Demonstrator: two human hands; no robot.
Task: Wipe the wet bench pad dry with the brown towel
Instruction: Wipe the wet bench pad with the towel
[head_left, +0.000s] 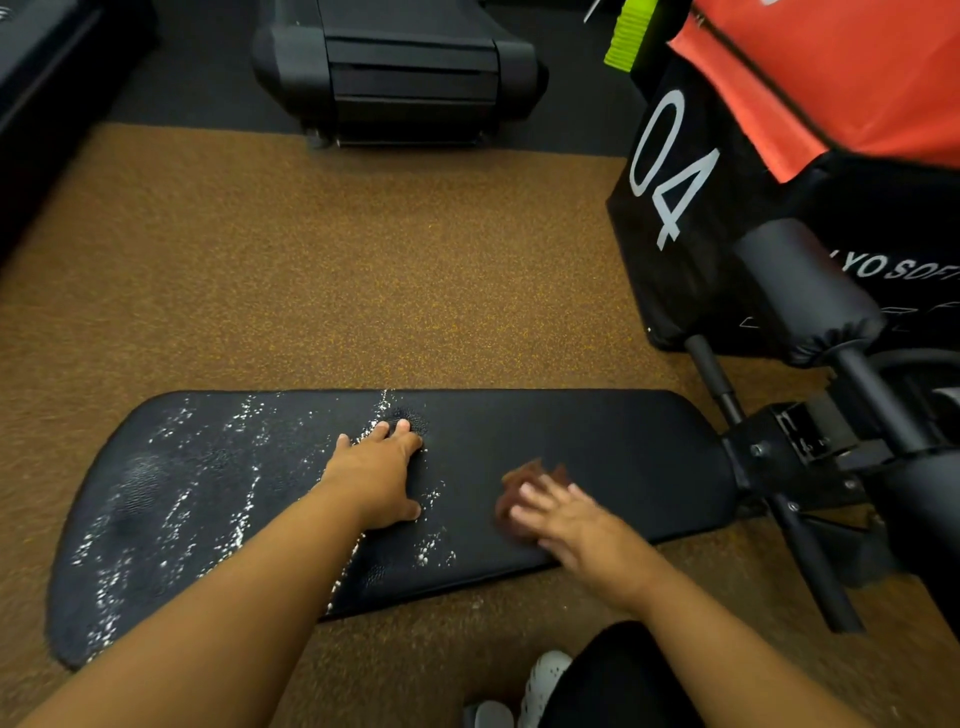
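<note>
Black, pebbled vinyl of the bench pad (597, 447) lying flat across the middle of the frame, beading with water over its left half and looking dry and matte on the right. Pressing the crumpled brown towel (524, 480) under the right hand (571, 525), fingers spread flat over the cloth rather than curled around it, near the pad's front edge on the dry side. Bracing with the left hand (376, 478), palm down and fingers splayed, holding nothing, right at the boundary where the droplets begin. Judging by the lie of things, wiping midway through, roughly half done. Next, probably, sweeping the towel leftward into the wet streaks, and lifting or shifting the bracing hand clear of the path first.
</note>
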